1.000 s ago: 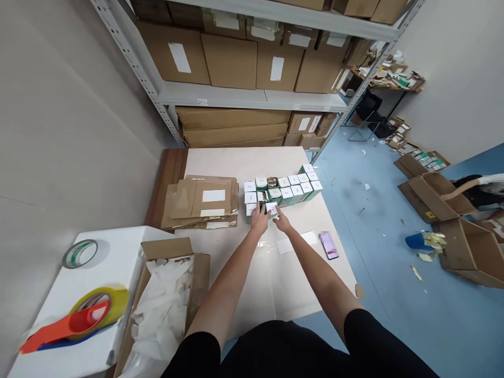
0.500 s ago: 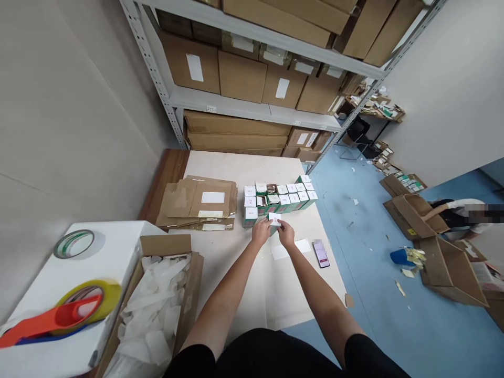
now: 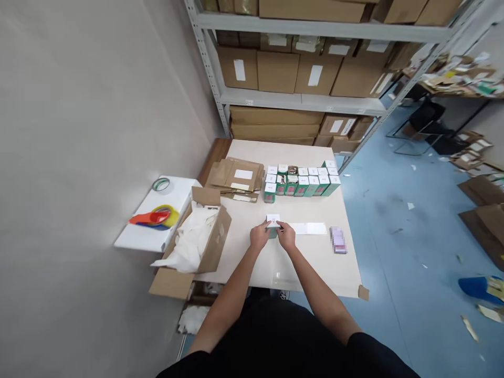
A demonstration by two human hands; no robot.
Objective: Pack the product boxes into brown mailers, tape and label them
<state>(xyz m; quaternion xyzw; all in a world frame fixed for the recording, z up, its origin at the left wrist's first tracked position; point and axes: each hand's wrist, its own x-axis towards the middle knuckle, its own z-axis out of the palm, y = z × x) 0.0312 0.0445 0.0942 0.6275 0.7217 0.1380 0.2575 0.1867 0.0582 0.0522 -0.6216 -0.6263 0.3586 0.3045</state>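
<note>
Between my two hands stands a small green carton (image 3: 273,232) with a white top, upright over the pale table (image 3: 252,247). My left hand (image 3: 260,235) grips its left side, and my right hand (image 3: 286,235) grips its right side, fingertips near the top edge. Behind it, rows of similar green and white cartons (image 3: 302,185) stand together; a few of these have open tops. A white paper strip (image 3: 309,228) lies just right of my right hand. Further right is a phone (image 3: 338,240), partly blurred out.
Flattened cardboard (image 3: 236,178) is stacked at the table's back left. An open cardboard box (image 3: 214,244) of white packing material stands at the left, beside a white surface (image 3: 136,235) with tape rolls and an orange tape dispenser (image 3: 147,217). Shelving (image 3: 275,100) with boxes rises behind.
My view has turned left and tilted. Both hands, with the carton, are now further from the rows of cartons, nearer my body.
</note>
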